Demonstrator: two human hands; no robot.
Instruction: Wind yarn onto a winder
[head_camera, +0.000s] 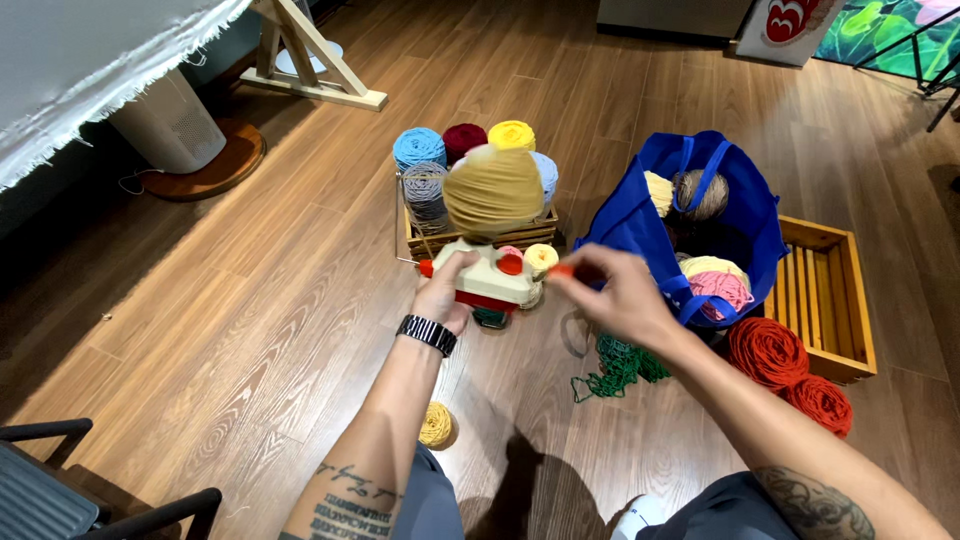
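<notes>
The left hand is closed around the near left side of a cream and red yarn winder, which is steadied on the wooden floor. The right hand is pinched narrow on the winder's small orange crank handle, which sticks out to the right of the winder body. The crank thus lies just left of the right hand, between the two hands, and the right hand is the nearer one to it. Above the winder, a mustard cake of yarn is seen blurred on the spindle, tilted slightly. Behind it stands a wooden crate of yarn balls; to the right, a blue bag of yarn.
</notes>
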